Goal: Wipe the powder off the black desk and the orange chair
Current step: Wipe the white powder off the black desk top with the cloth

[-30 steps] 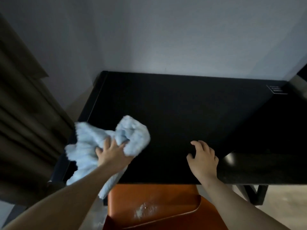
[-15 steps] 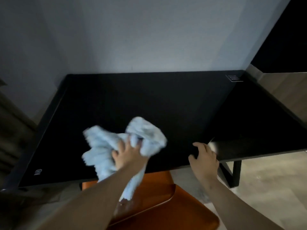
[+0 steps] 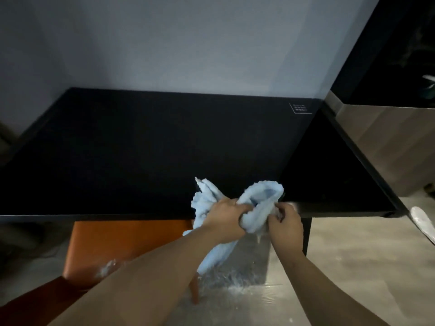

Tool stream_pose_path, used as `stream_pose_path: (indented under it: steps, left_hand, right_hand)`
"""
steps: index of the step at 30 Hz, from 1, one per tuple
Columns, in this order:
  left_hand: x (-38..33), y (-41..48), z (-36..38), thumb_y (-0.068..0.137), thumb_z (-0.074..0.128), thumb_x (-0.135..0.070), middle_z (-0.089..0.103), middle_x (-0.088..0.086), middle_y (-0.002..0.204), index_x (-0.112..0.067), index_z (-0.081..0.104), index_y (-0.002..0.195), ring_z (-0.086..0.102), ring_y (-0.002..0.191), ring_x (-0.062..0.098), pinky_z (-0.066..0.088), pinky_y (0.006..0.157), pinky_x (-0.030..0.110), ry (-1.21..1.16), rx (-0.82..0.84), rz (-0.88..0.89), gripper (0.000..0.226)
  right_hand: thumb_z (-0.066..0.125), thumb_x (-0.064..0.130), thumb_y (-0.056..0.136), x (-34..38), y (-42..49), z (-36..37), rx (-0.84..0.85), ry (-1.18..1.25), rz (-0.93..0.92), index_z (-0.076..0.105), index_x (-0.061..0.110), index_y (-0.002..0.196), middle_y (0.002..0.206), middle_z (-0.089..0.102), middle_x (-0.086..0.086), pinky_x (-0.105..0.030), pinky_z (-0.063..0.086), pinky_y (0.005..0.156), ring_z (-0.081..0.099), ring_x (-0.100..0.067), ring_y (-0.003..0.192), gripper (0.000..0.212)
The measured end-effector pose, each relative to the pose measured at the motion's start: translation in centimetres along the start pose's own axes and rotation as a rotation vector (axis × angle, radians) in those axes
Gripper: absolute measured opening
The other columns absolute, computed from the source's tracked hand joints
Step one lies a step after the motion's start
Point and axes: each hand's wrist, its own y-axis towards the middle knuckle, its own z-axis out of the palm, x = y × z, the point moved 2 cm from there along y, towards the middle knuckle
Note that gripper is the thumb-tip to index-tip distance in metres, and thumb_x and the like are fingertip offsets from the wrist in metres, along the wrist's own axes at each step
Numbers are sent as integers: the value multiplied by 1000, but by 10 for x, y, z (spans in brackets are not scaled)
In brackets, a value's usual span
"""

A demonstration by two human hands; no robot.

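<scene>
Both hands work at the near edge of the black desk (image 3: 164, 149). The left hand (image 3: 223, 220) grips a bunched light-blue cloth (image 3: 256, 208); the right hand (image 3: 286, 223) pinches its other end. The orange chair (image 3: 122, 245) sits tucked beneath (white powder (image 3: 107, 268) on its seat).

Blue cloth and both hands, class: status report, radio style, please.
Left hand grips blue cloth at desk front edge. Right hand pinches same cloth. Powder on orange chair seat. Nothing blocking.
</scene>
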Motion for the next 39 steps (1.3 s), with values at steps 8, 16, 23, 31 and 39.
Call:
stream_pose_path:
  steps: [8,16,23,31,39]
  left_hand:
    - [67,11,-85,88,45,-40,45,2,132,-31,45,131,37,119,30,34,97,43,-38,-508,-641,45]
    - [155,49,-66,91,30,-50,17,-2,152,-37,30,139,21,132,29,23,105,50,-94,-455,-1366,49]
    - [161,154,-46,88,25,-53,26,-2,143,-38,23,137,13,133,31,14,107,56,-29,-399,-1039,51]
    - [146,202,-35,81,27,-67,7,-11,150,-48,-6,134,5,141,21,9,113,50,13,-312,-704,66]
    - [36,199,27,76,23,-72,0,-19,151,-43,-20,136,-5,144,18,0,115,54,7,-191,-449,80]
  right_hand:
    - [54,13,91,20,52,-11,45,29,-36,47,20,132,136,47,-5,-49,40,104,45,-24,124,43]
    - [54,13,91,28,127,3,104,-103,-100,49,17,131,135,48,-7,-45,37,103,44,-26,123,41]
    - [53,12,91,29,189,27,144,-67,-44,48,20,131,135,47,-3,-45,37,105,44,-22,124,41]
    - [53,12,91,18,218,16,109,-23,-16,49,25,128,129,50,3,-43,41,102,44,-16,120,40]
    - [52,8,91,-16,206,-38,114,74,-3,50,20,129,128,52,2,-39,42,101,47,-18,118,40]
